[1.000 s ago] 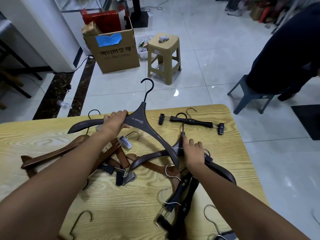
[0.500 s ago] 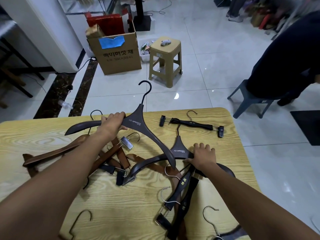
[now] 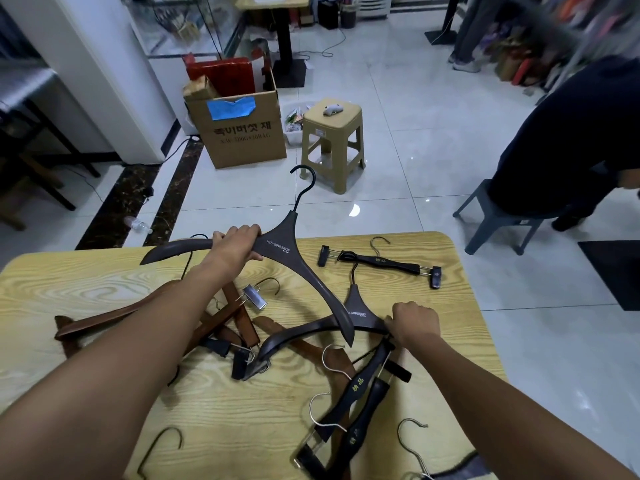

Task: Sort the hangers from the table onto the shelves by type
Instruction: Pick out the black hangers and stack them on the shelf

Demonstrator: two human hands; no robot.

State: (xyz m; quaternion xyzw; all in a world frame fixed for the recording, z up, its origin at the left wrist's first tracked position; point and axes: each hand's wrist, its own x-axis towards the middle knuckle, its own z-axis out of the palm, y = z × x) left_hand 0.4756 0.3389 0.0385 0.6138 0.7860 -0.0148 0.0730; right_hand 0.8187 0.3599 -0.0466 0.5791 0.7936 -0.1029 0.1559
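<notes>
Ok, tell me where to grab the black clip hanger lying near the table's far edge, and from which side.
I'd take the black clip hanger by its middle bar, right of the silver hook, coming down from above with fingers across the bar. It lies flat and apart from the pile, and the black hook of the dark coat hanger overlaps its left part.

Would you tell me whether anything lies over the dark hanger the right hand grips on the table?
Yes: one arm of the lifted hanger in the left hand crosses above the gripped hanger, beside its neck. Nothing else visibly covers it.
</notes>
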